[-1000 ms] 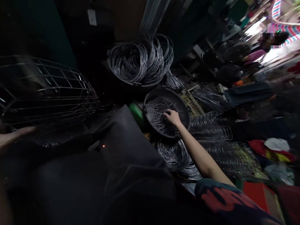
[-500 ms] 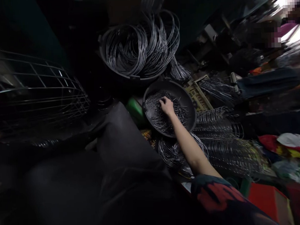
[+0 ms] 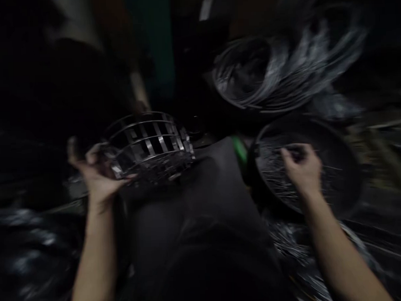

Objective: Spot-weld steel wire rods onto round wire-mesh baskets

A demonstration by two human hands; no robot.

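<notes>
A round cage of metal wire (image 3: 150,143) rests by the dark cloth over my lap, with flat shiny strips along its wall. My left hand (image 3: 101,176) is at the cage's left end, its thumb along the near side, some fingers curled against the wire and one sticking outward. On the right, a dark round pan (image 3: 344,176) holds many short, thin pieces of wire (image 3: 277,178). Over these pieces is my right hand (image 3: 304,166), fingers curled toward the thumb. Blur hides what is between its fingers.
Large coils of wire (image 3: 277,77) fill a tub behind the pan. More wire (image 3: 289,239) lies below the pan. A green object (image 3: 240,153) sits between the dark cloth (image 3: 202,212) and the pan. Blurred shiny material (image 3: 33,248) is at lower left.
The view has swung left, so the pan and coils appear farther right. My left hand has come into clear view at the cage. My right hand stays over the wire pieces.
</notes>
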